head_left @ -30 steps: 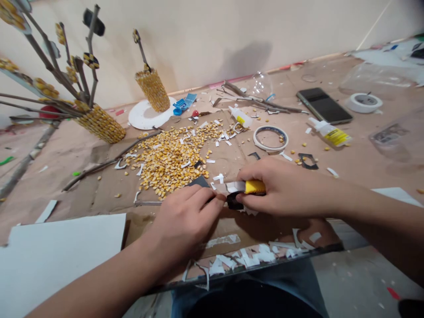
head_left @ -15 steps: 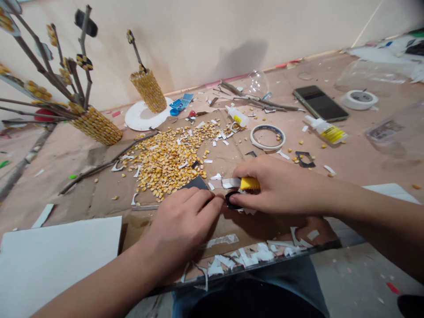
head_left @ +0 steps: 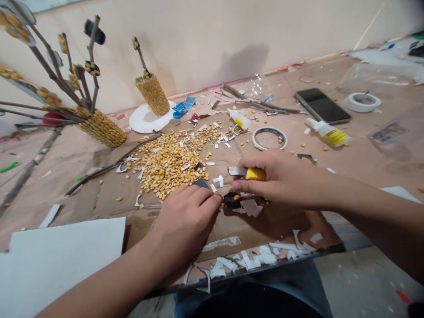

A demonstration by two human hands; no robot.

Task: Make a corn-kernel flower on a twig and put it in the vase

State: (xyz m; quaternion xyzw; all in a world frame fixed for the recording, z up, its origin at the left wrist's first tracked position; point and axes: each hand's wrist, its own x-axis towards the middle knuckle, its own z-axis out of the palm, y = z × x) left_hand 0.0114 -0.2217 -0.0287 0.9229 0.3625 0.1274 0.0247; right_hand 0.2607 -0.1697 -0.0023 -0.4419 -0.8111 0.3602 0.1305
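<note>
My right hand (head_left: pixel 265 176) is closed around a yellow utility knife (head_left: pixel 255 174), its metal blade pointing left above the cardboard. Just below it lies a small black piece (head_left: pixel 232 201) with a corn kernel (head_left: pixel 236 197) on it. My left hand (head_left: pixel 190 210) is closed, its thumb and fingertip pinching at the left edge of that black piece; its other fingers are curled and partly hidden. Beside the left hand sits a larger black scrap (head_left: pixel 200 183), at the front of a pile of corn kernels (head_left: pixel 168 161). White paper scraps (head_left: pixel 251 207) lie under the right hand.
Behind the pile stand two kernel-covered holders with twigs (head_left: pixel 102 126) (head_left: pixel 152 95). Glue bottles (head_left: pixel 331 132) (head_left: pixel 239 118), a tape ring (head_left: pixel 270 148), a tape roll (head_left: pixel 362 101) and a phone (head_left: pixel 321 105) lie to the right. White board (head_left: pixel 69 260) lies front left.
My right hand has lifted slightly off the black piece with the knife, uncovering the kernel on it. My left hand stays by the piece. The view has shifted slightly.
</note>
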